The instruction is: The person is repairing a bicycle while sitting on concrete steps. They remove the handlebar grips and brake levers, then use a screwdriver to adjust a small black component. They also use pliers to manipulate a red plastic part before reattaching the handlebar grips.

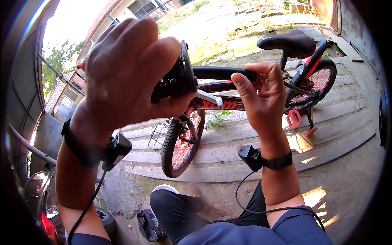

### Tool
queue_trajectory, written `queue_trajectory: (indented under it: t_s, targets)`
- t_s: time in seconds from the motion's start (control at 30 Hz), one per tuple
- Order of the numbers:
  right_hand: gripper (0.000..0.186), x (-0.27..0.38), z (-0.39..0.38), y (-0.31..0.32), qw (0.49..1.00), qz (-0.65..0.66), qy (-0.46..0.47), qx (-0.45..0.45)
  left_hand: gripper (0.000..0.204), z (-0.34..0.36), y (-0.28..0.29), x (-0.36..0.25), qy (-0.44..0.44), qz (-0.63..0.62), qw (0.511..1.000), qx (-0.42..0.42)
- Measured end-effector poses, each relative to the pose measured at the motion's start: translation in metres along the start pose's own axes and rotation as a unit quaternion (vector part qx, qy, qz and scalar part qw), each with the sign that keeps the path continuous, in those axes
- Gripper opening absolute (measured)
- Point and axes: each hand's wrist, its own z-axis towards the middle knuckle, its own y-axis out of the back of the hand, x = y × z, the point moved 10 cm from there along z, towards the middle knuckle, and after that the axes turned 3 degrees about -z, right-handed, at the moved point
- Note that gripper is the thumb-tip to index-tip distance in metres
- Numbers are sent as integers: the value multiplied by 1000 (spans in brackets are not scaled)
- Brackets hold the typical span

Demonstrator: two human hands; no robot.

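My left hand (126,69) is closed around a black part (185,73) with a round flange, at upper centre; its exact kind is unclear. From its right side runs a black handlebar grip (220,73). A silver brake lever (210,99) sticks out just below the grip. My right hand (263,87) pinches the grip's right end between thumb and fingers. Behind both hands stands a black and red bicycle (216,86), with its front wheel (183,143) nearer me and its saddle (288,43) at upper right. My left hand hides much of the handlebar.
A wire basket (158,136) lies beside the front wheel. A red pedal (294,119) juts toward me. Low on the left are a black bag (150,224) and a vehicle's red tail light (48,226). Ridged concrete (228,159) lies under the bicycle. A wall (365,38) rises at right.
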Motion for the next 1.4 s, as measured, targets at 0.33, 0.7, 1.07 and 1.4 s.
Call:
queue_trajectory:
  t_s: [0.33, 0.7, 1.07, 1.4]
  targets:
    - [27, 12, -1, 1, 997, -76, 34, 7, 28, 53, -97, 35, 163, -65, 962, 207]
    - [25, 18, 4, 5, 996, -72, 46, 16, 15, -8, -128, 130, 262, -398, 840, 258]
    - [22, 10, 4, 8, 999, -44, 25, -2, 29, -91, -21, 81, 563, -286, 775, 14]
    - [24, 2, 2, 3, 1000, -15, 3, -4, 54, -35, 6, 6, 182, -99, 978, -4]
